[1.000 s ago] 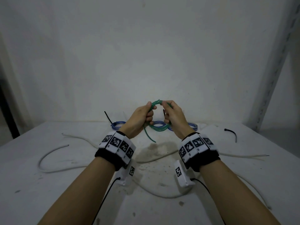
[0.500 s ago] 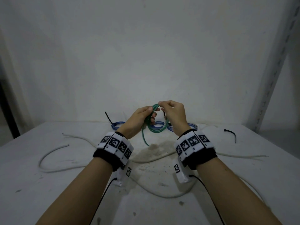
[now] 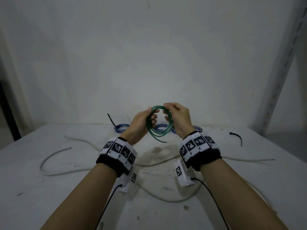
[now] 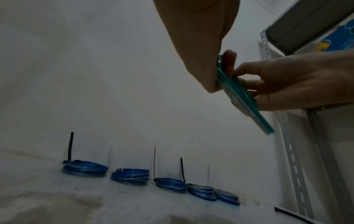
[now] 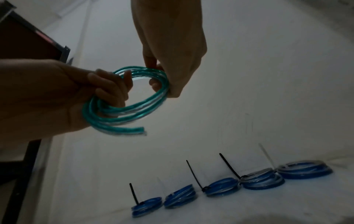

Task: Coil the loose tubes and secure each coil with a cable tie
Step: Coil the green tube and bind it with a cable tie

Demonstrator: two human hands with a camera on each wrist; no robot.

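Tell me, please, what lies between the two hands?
Only the green tube coil, gripped by left hand and right hand; head view shows it.

Head view: worn high, faces forward and down over both forearms to the white bench and rear wall; mid range.

Left wrist view: set low beneath the left hand, faces along it toward the wall and slightly up; very near the green tube coil, seen edge-on. The right hand enters from the right.

Right wrist view: set low beneath the right hand, faces toward the wall; very near the coil, seen open.

Shared: all three take in the coil, both hands and the row of blue coils at the wall; head view sees that row only partly.
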